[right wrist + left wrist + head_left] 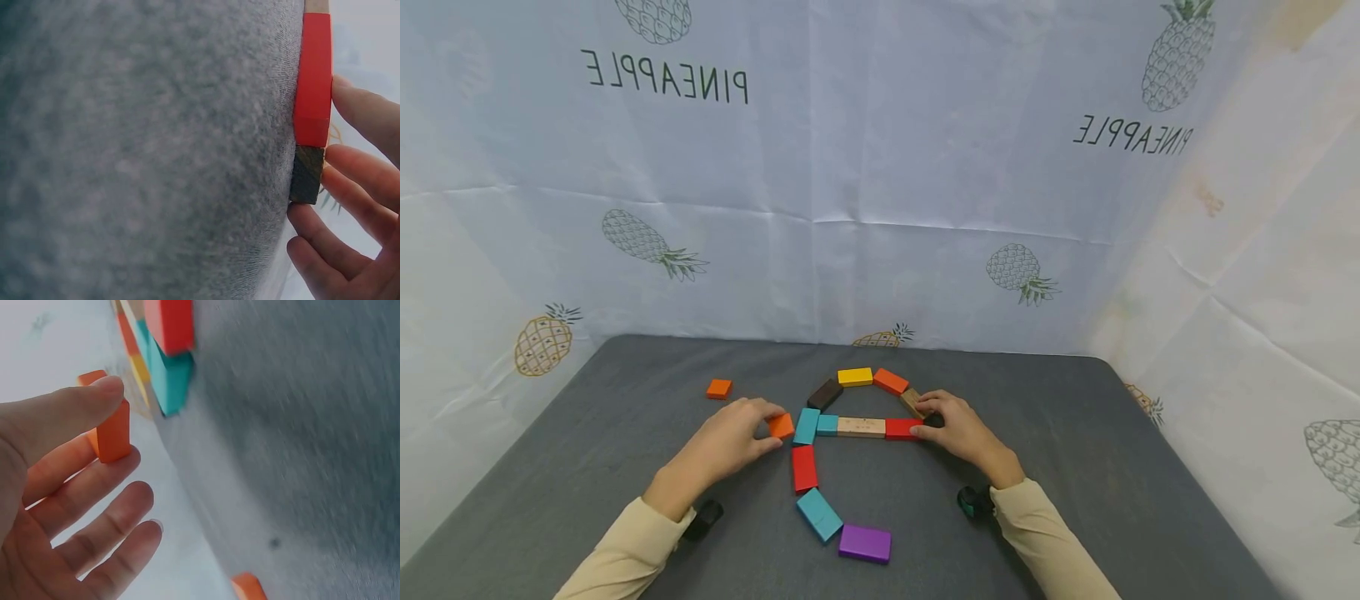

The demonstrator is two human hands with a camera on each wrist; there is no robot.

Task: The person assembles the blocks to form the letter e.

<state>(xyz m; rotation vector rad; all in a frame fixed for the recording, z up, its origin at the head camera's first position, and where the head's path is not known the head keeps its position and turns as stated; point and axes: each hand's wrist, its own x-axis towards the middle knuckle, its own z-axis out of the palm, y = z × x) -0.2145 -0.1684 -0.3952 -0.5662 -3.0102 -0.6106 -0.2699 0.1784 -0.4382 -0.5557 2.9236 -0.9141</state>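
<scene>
My left hand [730, 442] pinches an orange block [114, 434] between thumb and fingers, holding it raised just left of a teal block [806, 426]. At the right end of a straight row, my right hand [958, 429] has its fingers around a small dark block [307, 175], which butts against a red block [314, 69]. The thumb lies at that red block's side. The row continues left with a light wooden block [861, 427] and a small teal block [827, 425]. A tan block [912, 402] is partly hidden behind the right fingers.
Above the row curve a dark brown block [825, 393], a yellow block [854, 377] and an orange-red block [891, 382]. Below run another red block [804, 468], a teal block [819, 514] and a purple block [865, 543]. One loose orange block [718, 389] lies on the grey table [1075, 467].
</scene>
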